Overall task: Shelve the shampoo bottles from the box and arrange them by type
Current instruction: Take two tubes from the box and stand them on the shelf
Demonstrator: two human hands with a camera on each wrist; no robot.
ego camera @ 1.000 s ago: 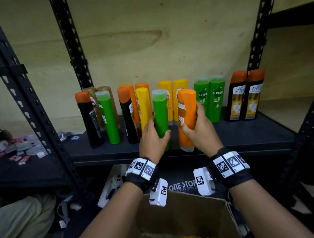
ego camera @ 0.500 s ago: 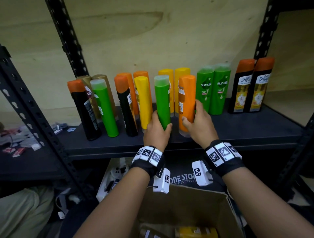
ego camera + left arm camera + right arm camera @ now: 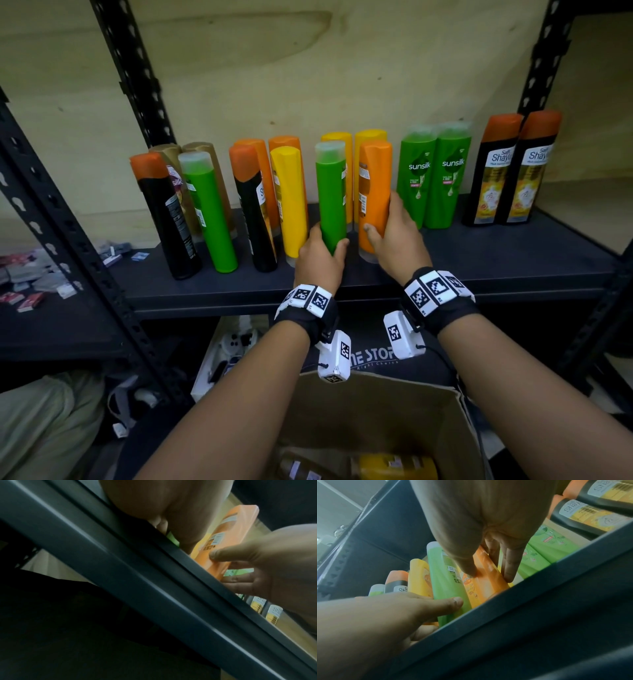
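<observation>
Upright on shelf [image 3: 479,260], left hand [image 3: 318,260] gripping green bottle [image 3: 330,198], right hand [image 3: 397,240] gripping orange bottle [image 3: 375,192]

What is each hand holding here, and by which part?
Left hand grips the green bottle near its lower end; right hand grips the orange bottle round its lower half. Both stand on the shelf.
</observation>
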